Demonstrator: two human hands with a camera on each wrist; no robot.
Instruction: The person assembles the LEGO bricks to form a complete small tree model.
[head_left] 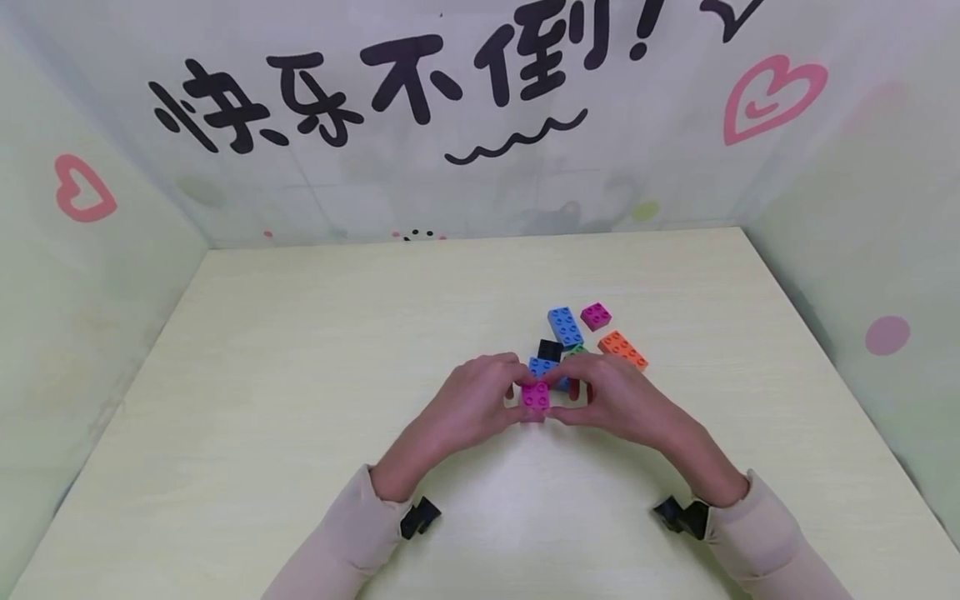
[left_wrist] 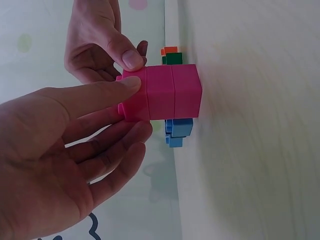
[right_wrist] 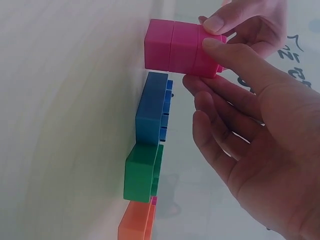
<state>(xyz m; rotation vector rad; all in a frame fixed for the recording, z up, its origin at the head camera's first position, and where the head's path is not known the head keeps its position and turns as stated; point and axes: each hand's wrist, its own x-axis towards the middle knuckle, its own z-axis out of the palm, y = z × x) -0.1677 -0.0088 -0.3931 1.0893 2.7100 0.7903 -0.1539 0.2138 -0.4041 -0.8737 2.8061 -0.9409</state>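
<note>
A stack of three pink building bricks (left_wrist: 161, 92) stands upright on the table, its studs on top. My left hand (head_left: 480, 396) pinches the top brick between thumb and fingers from the left. From the right, my right hand (head_left: 618, 400) pinches the same top brick, thumb on the near side. In the right wrist view the seams between the stacked bricks show as thin lines. Just beyond the stack lies a blue brick (right_wrist: 152, 107), with a green brick (right_wrist: 141, 172) beside it.
Behind the hands lie another blue brick (head_left: 565, 327), a black brick (head_left: 550, 350), a magenta brick (head_left: 596, 316) and an orange brick (head_left: 623, 349). Printed wall panels (head_left: 480, 200) border the pale table (head_left: 300, 333) at the back and both sides.
</note>
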